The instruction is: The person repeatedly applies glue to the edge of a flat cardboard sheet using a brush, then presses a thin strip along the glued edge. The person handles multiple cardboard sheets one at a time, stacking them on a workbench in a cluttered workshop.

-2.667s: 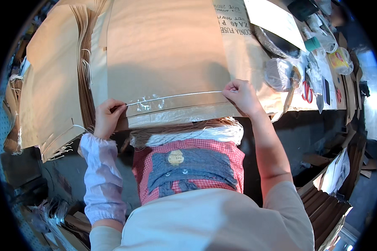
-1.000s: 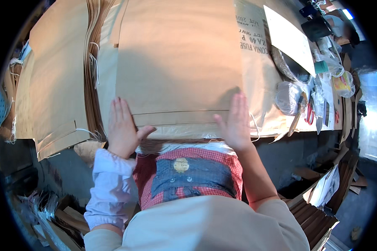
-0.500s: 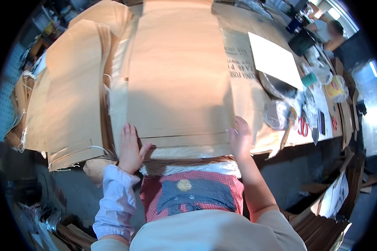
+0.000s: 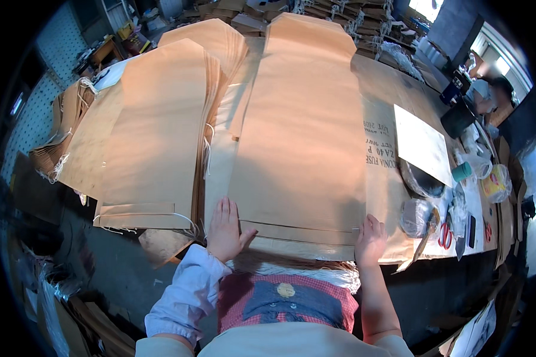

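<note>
A large brown paper bag [image 4: 304, 137] lies flat before me, its folded bottom strip [image 4: 298, 231] along the near edge. My left hand [image 4: 225, 235] rests at its near left corner, fingers stretched out and thumb spread onto the strip. At the near right corner, my right hand [image 4: 371, 243] has its fingers bent and drawn together. A tiny white thing shows by those fingertips, too small to name. More brown paper bags [image 4: 155, 131] lie in a stack to the left, with white strings [image 4: 208, 152] hanging at their side.
On the right of the table [image 4: 382, 208] lie a white sheet [image 4: 421, 143], red-handled scissors [image 4: 445, 236], a dark phone [image 4: 471, 231], a clear plastic-wrapped roll [image 4: 414, 218] and a green tape roll [image 4: 461, 172]. Another person [image 4: 488, 95] is at the far right.
The view has tilted up, showing more of the table's far side. My right hand's fingers, more stretched before, are now bent closer together. My left hand stays at the bag's near left corner.
</note>
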### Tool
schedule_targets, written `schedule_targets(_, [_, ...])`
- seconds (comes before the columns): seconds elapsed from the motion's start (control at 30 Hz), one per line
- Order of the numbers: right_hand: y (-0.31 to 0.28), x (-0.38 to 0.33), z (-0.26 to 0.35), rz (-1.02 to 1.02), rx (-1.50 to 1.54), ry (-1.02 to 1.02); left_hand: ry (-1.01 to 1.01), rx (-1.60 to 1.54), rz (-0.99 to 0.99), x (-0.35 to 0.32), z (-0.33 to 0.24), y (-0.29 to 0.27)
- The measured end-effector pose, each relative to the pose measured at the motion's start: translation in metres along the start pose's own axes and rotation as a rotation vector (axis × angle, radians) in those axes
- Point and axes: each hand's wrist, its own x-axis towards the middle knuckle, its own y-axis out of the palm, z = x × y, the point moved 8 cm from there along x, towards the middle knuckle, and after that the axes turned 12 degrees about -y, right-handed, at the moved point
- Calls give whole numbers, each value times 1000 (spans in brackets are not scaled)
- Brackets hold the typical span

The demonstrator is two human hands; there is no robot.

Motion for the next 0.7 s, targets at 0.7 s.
schedule_targets(0.7, [38,14,75,99,982,244,-270,-630,-578,-87,94,-143])
